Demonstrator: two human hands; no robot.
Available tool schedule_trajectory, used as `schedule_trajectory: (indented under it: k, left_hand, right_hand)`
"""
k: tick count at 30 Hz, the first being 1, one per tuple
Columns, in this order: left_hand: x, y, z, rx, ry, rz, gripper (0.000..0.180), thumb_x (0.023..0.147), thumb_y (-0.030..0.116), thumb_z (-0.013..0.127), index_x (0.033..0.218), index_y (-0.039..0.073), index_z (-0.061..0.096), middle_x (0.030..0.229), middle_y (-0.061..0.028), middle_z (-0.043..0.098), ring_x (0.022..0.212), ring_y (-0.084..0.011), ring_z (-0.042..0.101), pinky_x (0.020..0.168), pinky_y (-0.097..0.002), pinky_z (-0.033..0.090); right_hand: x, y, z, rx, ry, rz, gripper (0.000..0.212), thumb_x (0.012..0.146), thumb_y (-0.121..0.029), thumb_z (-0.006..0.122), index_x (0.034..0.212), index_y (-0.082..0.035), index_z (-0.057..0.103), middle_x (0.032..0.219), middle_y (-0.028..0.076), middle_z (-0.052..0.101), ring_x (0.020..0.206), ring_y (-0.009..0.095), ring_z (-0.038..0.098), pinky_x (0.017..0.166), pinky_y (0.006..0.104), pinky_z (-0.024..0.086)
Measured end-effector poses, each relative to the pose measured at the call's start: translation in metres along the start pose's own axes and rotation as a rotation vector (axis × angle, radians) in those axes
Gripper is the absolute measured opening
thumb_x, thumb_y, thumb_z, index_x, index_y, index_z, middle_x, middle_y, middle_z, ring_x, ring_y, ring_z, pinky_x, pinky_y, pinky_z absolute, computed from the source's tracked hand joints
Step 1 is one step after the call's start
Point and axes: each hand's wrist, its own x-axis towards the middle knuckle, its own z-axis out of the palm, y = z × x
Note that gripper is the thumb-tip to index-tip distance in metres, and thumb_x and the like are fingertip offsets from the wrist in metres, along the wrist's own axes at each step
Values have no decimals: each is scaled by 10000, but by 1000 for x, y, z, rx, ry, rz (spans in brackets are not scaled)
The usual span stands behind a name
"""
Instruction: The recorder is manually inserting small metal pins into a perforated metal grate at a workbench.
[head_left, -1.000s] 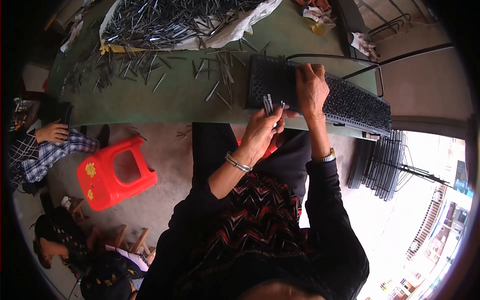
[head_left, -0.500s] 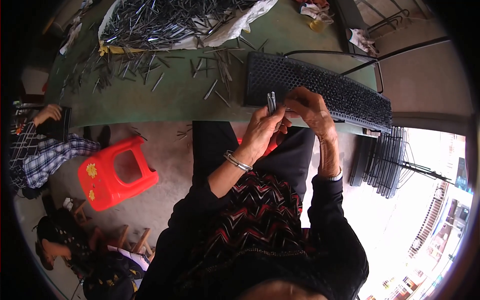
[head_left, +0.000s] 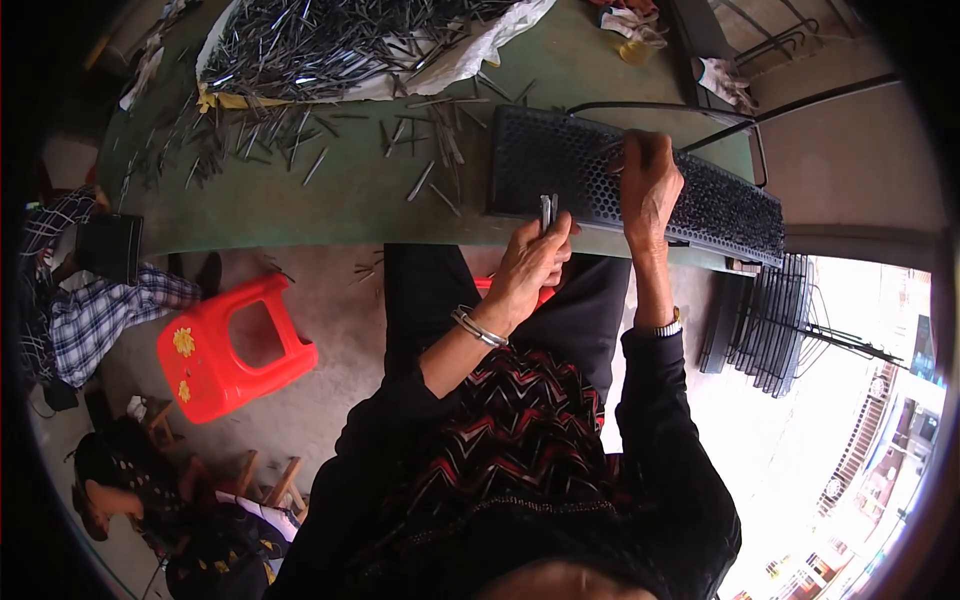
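Note:
My left hand, below the front edge of the green table, is closed around a small bundle of thin metal rods whose silvery ends stick up past the thumb. Over the black perforated tray, my right hand is closed in a pinch at the holes; its fingertips hide what they hold, if anything. Many round holes pattern the tray. Its right part looks packed with dark pieces, while holes at the left show as plain openings.
A big heap of similar rods lies on a white sack at the back, with strays scattered before it. A black wire frame stands behind the tray. Red stool at left; other people sit beyond it. Dark racks stand at right.
My right hand has moved from beside the left hand up and right onto the tray. The left hand stays nearly in place with its rods. At far left, another person's hand has shifted.

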Motion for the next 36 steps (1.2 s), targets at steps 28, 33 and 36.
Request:
schedule_trajectory:
  k: [28,33,36]
  left_hand:
    - [-10,4,-2,-50,9,29,314,961,338,525,873,41,574,669,34,485,471,-19,324,420,-180,246]
    - [-9,4,-4,-54,7,34,311,957,336,531,911,34,587,661,35,481,477,-11,318,419,-178,242]
    - [-10,8,-8,-14,13,19,293,948,328,550,910,42,608,662,44,458,527,-24,319,458,-194,240]
  right_hand:
    - [11,29,17,-337,-114,-312,81,905,-83,524,958,-44,476,822,189,616,775,388,611,644,453,482]
    - [9,28,19,-328,-107,-300,73,891,-99,545,911,-51,494,815,174,606,774,391,606,642,459,484]
    - [10,19,17,-405,-146,-394,79,875,-112,572,892,-57,518,837,151,599,770,371,610,634,442,489]
